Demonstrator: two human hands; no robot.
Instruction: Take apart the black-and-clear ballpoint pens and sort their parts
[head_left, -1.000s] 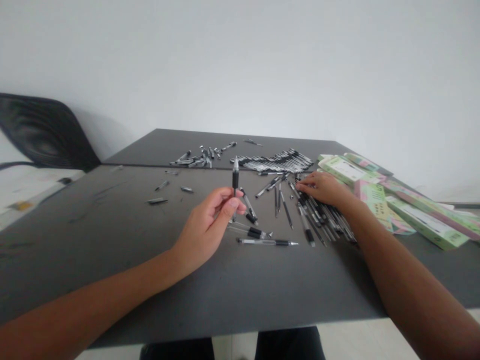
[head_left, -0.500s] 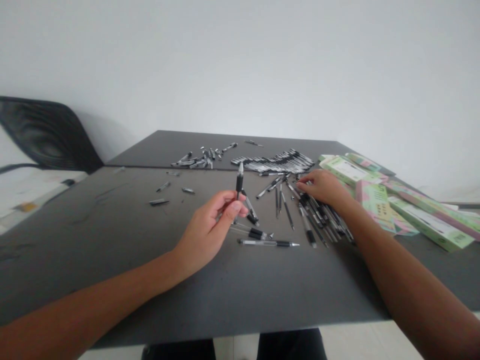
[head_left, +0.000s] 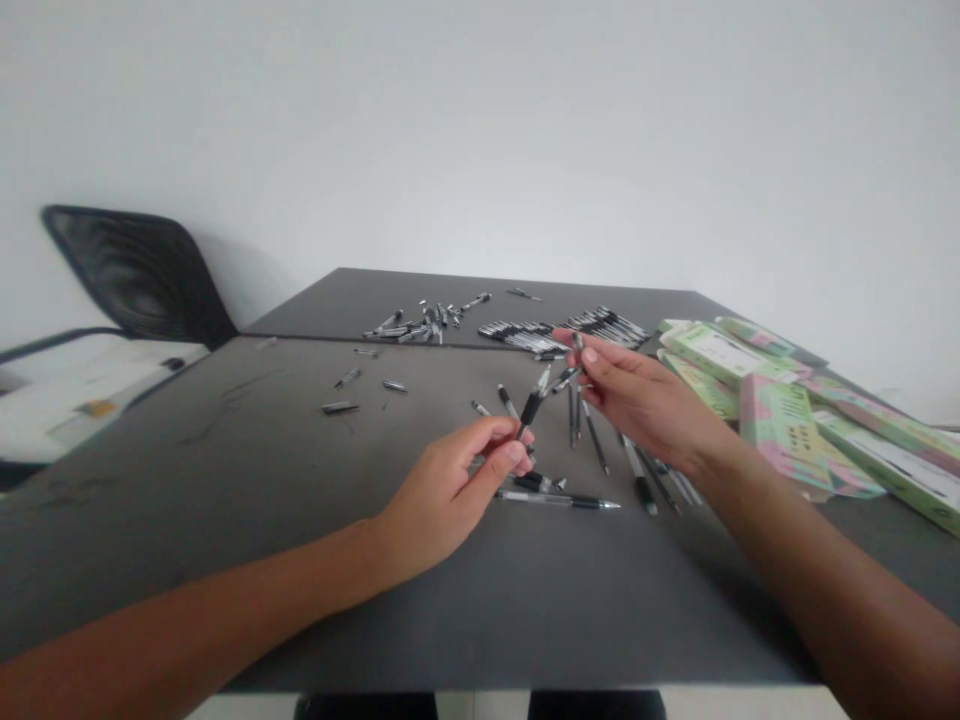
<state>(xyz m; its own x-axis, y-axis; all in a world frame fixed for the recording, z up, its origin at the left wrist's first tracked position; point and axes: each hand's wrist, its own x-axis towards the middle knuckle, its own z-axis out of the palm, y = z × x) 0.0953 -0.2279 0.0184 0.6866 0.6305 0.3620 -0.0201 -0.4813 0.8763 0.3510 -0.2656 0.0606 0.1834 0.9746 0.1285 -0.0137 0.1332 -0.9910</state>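
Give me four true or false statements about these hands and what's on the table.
1. The left hand holds a black-gripped pen. True.
2. The right hand lies flat on the table. False: it is raised above the table, pinching a slim pen part.
3. The green and pink cartons lie left of the hands. False: they lie to the right.
4. A row of pens lies beyond the hands. True.

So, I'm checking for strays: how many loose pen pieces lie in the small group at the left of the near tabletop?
4: the back pen piece, the left-middle piece, the right-middle piece, and the front piece. Smaller bits may go unseen.
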